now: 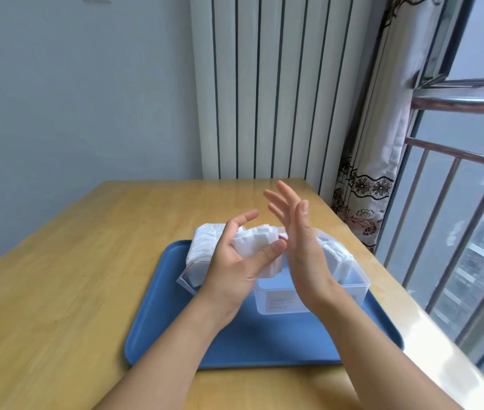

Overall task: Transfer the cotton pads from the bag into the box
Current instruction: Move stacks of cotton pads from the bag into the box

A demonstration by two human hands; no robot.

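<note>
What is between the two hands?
A stack of cotton pads, gripped by the left hand; the right hand is open beside it, in the head view.

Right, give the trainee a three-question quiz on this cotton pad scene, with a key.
1. True or false: the left hand grips a stack of cotton pads.
2. The right hand is: A) gripping the bag, B) open, fingers straight, C) flat on the table.
3. What do the bag and the clear box both sit on?

Key: 1 true; 2 B; 3 the blue tray.
</note>
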